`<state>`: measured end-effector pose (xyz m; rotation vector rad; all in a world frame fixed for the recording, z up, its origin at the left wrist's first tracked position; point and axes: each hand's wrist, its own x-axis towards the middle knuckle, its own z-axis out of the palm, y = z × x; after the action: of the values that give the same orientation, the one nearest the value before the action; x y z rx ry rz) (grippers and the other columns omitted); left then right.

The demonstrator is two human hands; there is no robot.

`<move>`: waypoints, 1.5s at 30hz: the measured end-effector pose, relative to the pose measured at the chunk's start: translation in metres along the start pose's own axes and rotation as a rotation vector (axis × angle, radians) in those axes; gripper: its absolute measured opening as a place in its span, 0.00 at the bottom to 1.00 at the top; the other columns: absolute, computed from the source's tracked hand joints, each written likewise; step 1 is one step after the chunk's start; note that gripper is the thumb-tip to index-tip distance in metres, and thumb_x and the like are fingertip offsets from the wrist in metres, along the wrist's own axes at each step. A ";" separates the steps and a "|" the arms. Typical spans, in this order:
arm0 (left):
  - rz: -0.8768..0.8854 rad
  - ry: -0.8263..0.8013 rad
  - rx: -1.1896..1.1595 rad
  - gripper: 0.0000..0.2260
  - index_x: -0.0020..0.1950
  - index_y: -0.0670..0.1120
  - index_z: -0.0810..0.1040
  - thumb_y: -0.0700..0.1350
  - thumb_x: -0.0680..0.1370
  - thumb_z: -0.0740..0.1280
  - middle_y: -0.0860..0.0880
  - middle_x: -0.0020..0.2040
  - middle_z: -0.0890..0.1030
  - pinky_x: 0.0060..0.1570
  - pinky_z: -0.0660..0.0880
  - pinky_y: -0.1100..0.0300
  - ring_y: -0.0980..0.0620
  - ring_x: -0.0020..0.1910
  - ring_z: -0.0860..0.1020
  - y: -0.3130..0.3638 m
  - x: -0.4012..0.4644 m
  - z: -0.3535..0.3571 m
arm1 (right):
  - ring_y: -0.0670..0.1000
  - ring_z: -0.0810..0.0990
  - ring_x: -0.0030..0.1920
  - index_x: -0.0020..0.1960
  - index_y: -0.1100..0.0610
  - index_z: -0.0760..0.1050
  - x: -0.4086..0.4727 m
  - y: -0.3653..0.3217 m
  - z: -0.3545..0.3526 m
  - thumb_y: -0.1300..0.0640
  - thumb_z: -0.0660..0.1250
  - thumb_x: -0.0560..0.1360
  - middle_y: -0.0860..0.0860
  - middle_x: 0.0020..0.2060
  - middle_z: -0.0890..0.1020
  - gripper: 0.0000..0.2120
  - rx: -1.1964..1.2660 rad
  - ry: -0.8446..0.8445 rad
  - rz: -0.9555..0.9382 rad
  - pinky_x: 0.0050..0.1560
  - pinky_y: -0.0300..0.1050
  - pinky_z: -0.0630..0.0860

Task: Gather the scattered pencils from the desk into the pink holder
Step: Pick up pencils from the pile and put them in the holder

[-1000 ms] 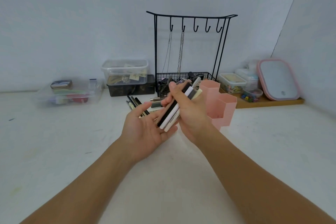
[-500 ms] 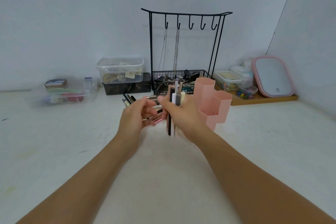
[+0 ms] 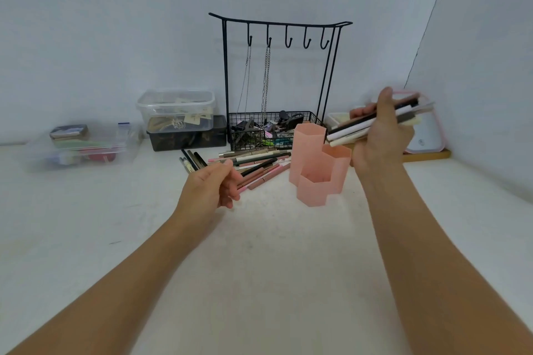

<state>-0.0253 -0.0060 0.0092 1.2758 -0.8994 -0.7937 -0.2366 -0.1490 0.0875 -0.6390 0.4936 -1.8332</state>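
Far left, against the wall: clear flat tub [image 3: 80, 147] w/ mixed contents, blurred, items not identifiable. Next right: clear lidded box [image 3: 176, 108] stacked on a dark box [image 3: 187, 135].

L hand [image 3: 210, 184] hovers above the desk [image 3: 274, 253], just in front of the loose pencil pile [image 3: 248, 163]. Fingers loosely curled, thumb laid along the top; appears to hold nothing, though the fingertips overlap the pile's near ends, so contact can't be confirmed.

Pile: approx. a dozen-plus pencils lying flat on the desk, mostly fanned left-right, black, brown, pink and pale barrels. It sits between the dark box and the pink holder [image 3: 320, 176], w/ its right ends just beside the holder's left wall. A few dark ones are splayed off at the pile's left edge.

Behind the pile: black wire rack [image 3: 281, 34] w/ five hooks, two chains hanging, and a basket base full of small clutter.

Pink holder: hexagonal compartments, upright, centre-right on the desk. No pencils visible inside.

R hand [image 3: 380, 135] raised above and right of the holder, gripping a pencil bundle [image 3: 372, 121]. Fingers wrapped round it, thumb up. Bundle nearly horizontal, left ends tilted down toward the holder's rear compartment, not yet in it. Motion blur on this hand.

Far right, behind the hand: pink-rimmed tray [image 3: 427, 135] leaning on the wall, resting on a wooden board [image 3: 427, 155].
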 end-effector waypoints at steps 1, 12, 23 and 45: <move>-0.006 -0.008 0.004 0.17 0.42 0.41 0.81 0.48 0.85 0.61 0.47 0.29 0.78 0.31 0.74 0.60 0.51 0.31 0.77 0.000 0.000 0.000 | 0.52 0.78 0.27 0.41 0.59 0.72 0.002 0.003 -0.003 0.57 0.72 0.77 0.53 0.26 0.78 0.12 -0.013 0.021 0.011 0.40 0.49 0.81; 0.008 -0.040 0.042 0.16 0.41 0.41 0.82 0.46 0.84 0.63 0.45 0.31 0.78 0.33 0.73 0.58 0.50 0.32 0.76 -0.001 -0.001 0.000 | 0.50 0.83 0.33 0.39 0.54 0.77 0.001 0.017 -0.012 0.55 0.71 0.78 0.49 0.27 0.82 0.10 -0.511 -0.118 -0.005 0.52 0.58 0.83; 0.009 -0.032 0.065 0.16 0.41 0.41 0.82 0.46 0.84 0.63 0.46 0.30 0.77 0.33 0.74 0.59 0.51 0.31 0.76 0.000 -0.002 0.000 | 0.51 0.81 0.33 0.44 0.57 0.78 0.017 0.029 -0.026 0.55 0.74 0.72 0.51 0.34 0.82 0.08 -0.554 -0.214 0.395 0.43 0.51 0.81; 0.012 -0.038 0.062 0.15 0.41 0.41 0.82 0.46 0.83 0.64 0.44 0.30 0.77 0.32 0.73 0.59 0.51 0.31 0.75 -0.003 0.001 -0.001 | 0.47 0.78 0.55 0.62 0.53 0.74 0.023 0.014 -0.045 0.59 0.85 0.59 0.44 0.54 0.79 0.36 -1.143 -0.635 0.247 0.57 0.46 0.74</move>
<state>-0.0240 -0.0064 0.0064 1.3117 -0.9673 -0.7879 -0.2619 -0.1743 0.0485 -1.7464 1.1080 -0.8862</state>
